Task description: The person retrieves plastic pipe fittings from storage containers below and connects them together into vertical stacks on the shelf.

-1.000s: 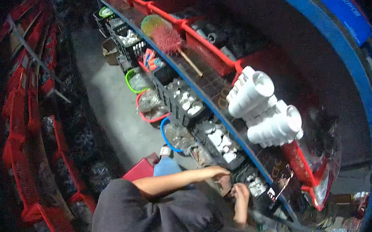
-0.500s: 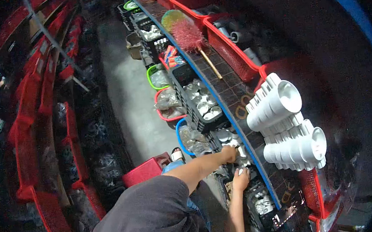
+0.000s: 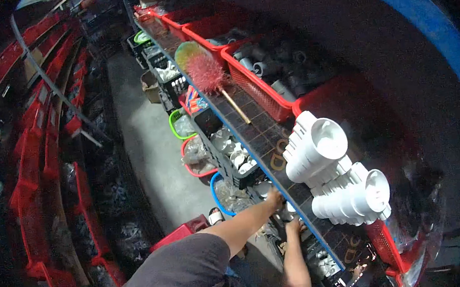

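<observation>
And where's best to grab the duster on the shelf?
Probably the middle of its handle, from above, on the side away from the red basket: the slim, bare stick lies on the shelf, free end towards the camera, fluffy head beyond.

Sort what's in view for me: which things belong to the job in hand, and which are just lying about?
Likely in the job:
left hand
right hand
white, plastic-looking pieces beside the hands

Apparently just lying about:
fluffy, multicoloured, pale-handled duster
stacked white cylindrical fittings
round blue-rimmed basket
</observation>
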A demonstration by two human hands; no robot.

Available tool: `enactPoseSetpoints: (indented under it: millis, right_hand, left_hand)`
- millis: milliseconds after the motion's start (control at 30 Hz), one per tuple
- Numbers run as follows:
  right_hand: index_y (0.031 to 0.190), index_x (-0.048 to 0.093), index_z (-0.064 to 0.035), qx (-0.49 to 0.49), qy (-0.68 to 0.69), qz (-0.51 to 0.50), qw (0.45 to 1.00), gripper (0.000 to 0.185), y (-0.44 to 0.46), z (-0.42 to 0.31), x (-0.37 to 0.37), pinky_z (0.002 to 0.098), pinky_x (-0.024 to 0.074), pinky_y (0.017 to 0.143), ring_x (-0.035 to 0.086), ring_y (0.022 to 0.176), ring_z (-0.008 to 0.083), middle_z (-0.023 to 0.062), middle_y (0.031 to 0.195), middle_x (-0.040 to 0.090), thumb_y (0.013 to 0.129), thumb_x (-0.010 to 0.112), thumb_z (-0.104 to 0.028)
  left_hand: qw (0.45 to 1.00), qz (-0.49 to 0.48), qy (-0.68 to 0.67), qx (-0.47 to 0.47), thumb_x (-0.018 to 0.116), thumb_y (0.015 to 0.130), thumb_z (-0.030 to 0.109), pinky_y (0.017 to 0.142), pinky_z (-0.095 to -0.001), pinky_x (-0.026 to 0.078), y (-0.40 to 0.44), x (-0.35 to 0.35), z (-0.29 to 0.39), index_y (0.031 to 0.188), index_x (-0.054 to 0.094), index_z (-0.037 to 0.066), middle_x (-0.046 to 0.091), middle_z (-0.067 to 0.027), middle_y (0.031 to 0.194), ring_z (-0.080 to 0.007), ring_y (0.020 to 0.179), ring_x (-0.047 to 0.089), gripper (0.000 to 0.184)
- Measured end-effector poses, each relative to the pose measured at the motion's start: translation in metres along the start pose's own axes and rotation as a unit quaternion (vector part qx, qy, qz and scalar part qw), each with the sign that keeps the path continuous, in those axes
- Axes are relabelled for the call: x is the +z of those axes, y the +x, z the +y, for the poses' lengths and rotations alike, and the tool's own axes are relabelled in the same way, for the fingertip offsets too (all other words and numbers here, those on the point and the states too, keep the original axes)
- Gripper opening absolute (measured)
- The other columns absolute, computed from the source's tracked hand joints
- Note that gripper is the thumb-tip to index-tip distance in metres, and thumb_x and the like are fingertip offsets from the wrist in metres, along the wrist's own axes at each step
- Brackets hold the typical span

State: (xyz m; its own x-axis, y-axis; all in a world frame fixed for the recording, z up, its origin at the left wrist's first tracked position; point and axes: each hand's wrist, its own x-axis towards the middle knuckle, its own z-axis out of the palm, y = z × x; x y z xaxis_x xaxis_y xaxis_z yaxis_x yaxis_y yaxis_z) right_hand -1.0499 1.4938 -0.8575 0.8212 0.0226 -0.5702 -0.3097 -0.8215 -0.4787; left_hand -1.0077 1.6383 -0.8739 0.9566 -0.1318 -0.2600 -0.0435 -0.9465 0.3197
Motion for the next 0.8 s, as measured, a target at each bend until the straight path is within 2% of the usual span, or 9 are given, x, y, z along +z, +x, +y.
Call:
enactPoseSetpoints:
  millis: [67,200,300,433,500,567,667,733,800]
  right_hand:
    - [0.114,0.043,-0.0076,0.079,-0.049,0.026,0.995,0.052,-0.052,-0.058,-0.04,0.0471,0.0154,0.098,0.031,0.114,0.0334,0.0166,0.118,0.042,0.066,0.059,-0.018]
    - [0.111,0.046,-0.006,0.02,-0.11,0.074,0.991,0.046,-0.03,-0.029,-0.017,0.0441,0.0267,0.094,0.033,0.112,0.0348,0.0164,0.119,0.04,0.066,0.057,-0.012]
    - [0.101,0.052,-0.0029,-0.004,-0.117,0.089,0.989,0.039,-0.018,-0.017,-0.012,0.0413,0.0333,0.089,0.041,0.105,0.0369,0.0216,0.11,0.046,0.062,0.057,-0.007]
    - [0.087,0.057,-0.0005,-0.031,-0.112,0.136,0.984,0.027,-0.014,-0.004,-0.004,0.04,0.0423,0.078,0.052,0.088,0.0376,0.0233,0.091,0.055,0.06,0.056,-0.004]
    - [0.076,0.06,0.0002,-0.071,-0.099,0.137,0.983,0.017,-0.002,0.01,0.002,0.0404,0.0446,0.072,0.054,0.081,0.0381,0.0227,0.083,0.057,0.06,0.056,-0.004]
    - [0.067,0.06,0.0005,-0.091,-0.073,0.241,0.963,0.008,-0.005,0.007,0.003,0.0416,0.0445,0.069,0.055,0.076,0.0376,0.0216,0.074,0.058,0.062,0.056,-0.004]
    - [0.069,0.06,-0.0004,-0.101,-0.045,0.243,0.964,0.008,-0.034,-0.018,-0.016,0.042,0.0444,0.067,0.056,0.075,0.0364,0.0217,0.074,0.057,0.063,0.055,-0.003]
    - [0.075,0.061,-0.0024,-0.207,-0.018,0.322,0.924,0.014,-0.031,-0.009,-0.013,0.0421,0.0435,0.068,0.054,0.076,0.0366,0.0202,0.079,0.058,0.062,0.06,-0.005]
    - [0.088,0.058,-0.0018,-0.14,0.048,0.299,0.943,0.024,-0.073,-0.03,-0.029,0.0417,0.0428,0.07,0.053,0.077,0.0378,0.0212,0.081,0.057,0.064,0.06,-0.005]
  left_hand:
    - [0.993,0.057,-0.105,-0.007,0.047,0.077,0.031,0.075,-0.0413,0.039,0.019,0.031,-0.02,0.099,0.057,0.022,0.053,-0.003,0.101,-0.0231,0.096,0.049,0.026]
    - [0.916,0.155,-0.369,0.029,0.044,0.077,0.031,0.072,-0.0368,0.041,0.058,0.088,-0.039,0.092,0.061,0.022,0.057,-0.0035,0.095,-0.0227,0.09,0.053,0.024]
    - [0.965,0.197,-0.042,0.169,0.049,0.072,0.03,0.067,-0.0391,0.044,0.029,0.056,-0.039,0.088,0.062,0.019,0.06,-0.0055,0.089,-0.026,0.088,0.055,0.024]
    - [0.969,0.187,-0.037,0.158,0.049,0.07,0.022,0.061,-0.0399,0.048,0.039,0.075,-0.033,0.088,0.061,0.015,0.061,-0.0086,0.083,-0.0275,0.077,0.059,0.022]
    - [0.991,-0.003,0.027,0.134,0.051,0.069,0.018,0.061,-0.0381,0.049,-0.019,-0.038,-0.002,0.085,0.06,0.013,0.061,-0.0096,0.084,-0.0272,0.076,0.06,0.02]
    - [0.99,0.003,-0.001,0.144,0.053,0.067,0.018,0.061,-0.0387,0.049,-0.027,-0.053,-0.003,0.085,0.06,0.012,0.06,-0.0103,0.084,-0.0279,0.076,0.059,0.02]
    - [0.986,0.004,-0.045,0.162,0.057,0.063,0.018,0.062,-0.0396,0.049,-0.036,-0.061,-0.004,0.085,0.059,0.011,0.06,-0.0112,0.083,-0.0291,0.076,0.059,0.023]
    - [0.986,0.025,-0.081,0.14,0.059,0.061,0.018,0.061,-0.0395,0.048,-0.047,-0.071,0.002,0.081,0.059,0.011,0.06,-0.0117,0.078,-0.029,0.073,0.059,0.022]
    - [0.984,0.054,-0.134,0.109,0.059,0.061,0.02,0.061,-0.039,0.047,-0.043,-0.056,0.001,0.078,0.06,0.01,0.059,-0.0129,0.074,-0.0284,0.07,0.058,0.02]
